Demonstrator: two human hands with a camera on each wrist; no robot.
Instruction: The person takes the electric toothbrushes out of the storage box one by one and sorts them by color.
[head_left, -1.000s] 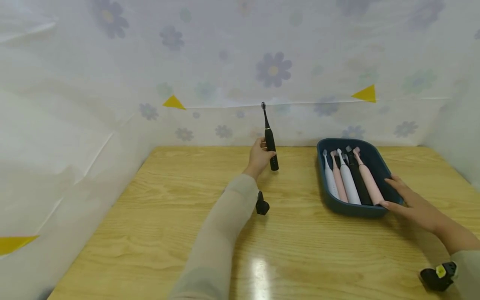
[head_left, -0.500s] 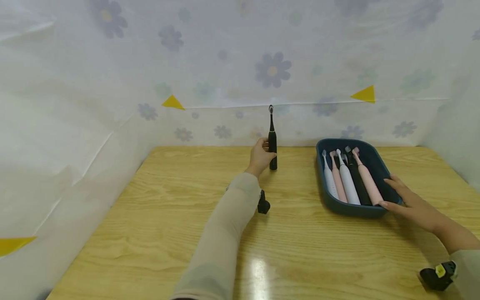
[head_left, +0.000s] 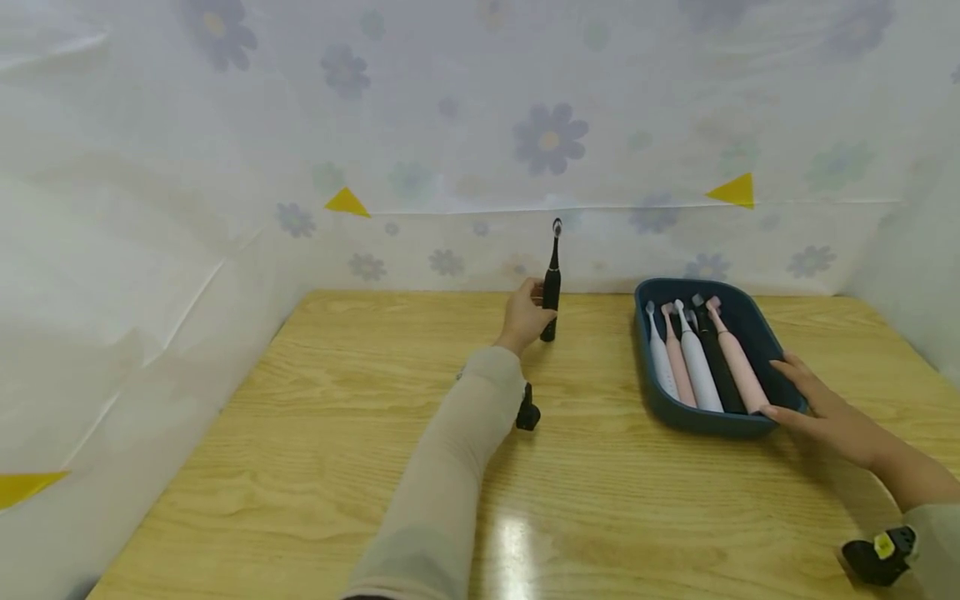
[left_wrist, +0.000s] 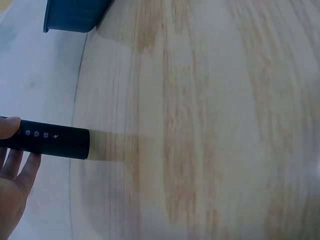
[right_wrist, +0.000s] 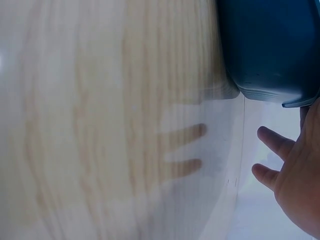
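My left hand (head_left: 525, 317) grips a black electric toothbrush (head_left: 551, 293) near the table's back edge. It stands nearly upright, brush head up. Button icons show on its handle (left_wrist: 55, 137) in the left wrist view; whether its base touches the table I cannot tell. My right hand (head_left: 832, 417) rests against the near right corner of a dark blue bin (head_left: 712, 423), thumb and forefinger at the rim, other fingers spread and straight in the right wrist view. Inside lie several electric toothbrushes: white (head_left: 697, 367), pink (head_left: 738, 367) and black (head_left: 722, 375) ones, heads toward the back.
The wooden table (head_left: 300, 467) meets a flower-printed white sheet (head_left: 450, 150) at the back. Yellow triangles (head_left: 733, 192) mark the sheet. A black wrist device (head_left: 879, 557) sits at the right sleeve.
The black toothbrush and left hand have shifted slightly right and down. The brush has swung from a left lean to nearly upright, with a slight right lean. The right hand and bin look unmoved.
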